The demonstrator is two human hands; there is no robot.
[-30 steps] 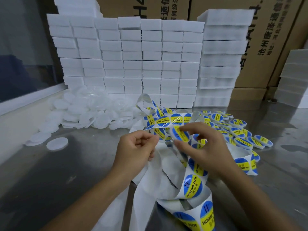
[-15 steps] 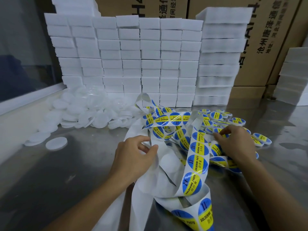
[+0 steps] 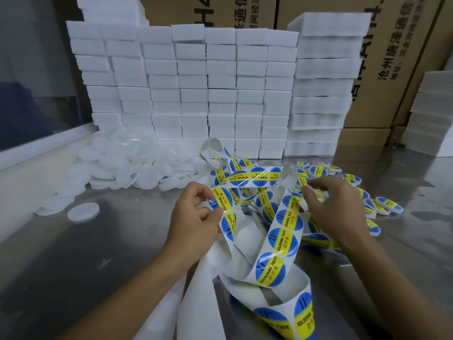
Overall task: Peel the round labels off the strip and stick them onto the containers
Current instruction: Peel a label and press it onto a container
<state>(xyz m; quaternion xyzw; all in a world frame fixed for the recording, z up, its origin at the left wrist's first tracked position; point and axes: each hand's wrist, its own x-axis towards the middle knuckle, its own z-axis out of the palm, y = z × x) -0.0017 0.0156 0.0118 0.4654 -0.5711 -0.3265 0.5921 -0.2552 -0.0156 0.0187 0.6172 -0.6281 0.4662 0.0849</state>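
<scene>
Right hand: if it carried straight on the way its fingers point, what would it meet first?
Probably the label strip looped just ahead of the right hand, whose fingers point up-left at it; the left hand lies further left. Depth is unclear.

right hand [image 3: 335,212] | lifted off labelled containers [image 3: 382,204] | back near strip [image 3: 282,231]

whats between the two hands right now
In the head view, loops of the label strip with blue-and-yellow round labels hang between the left hand, which pinches it, and the right hand.
</scene>
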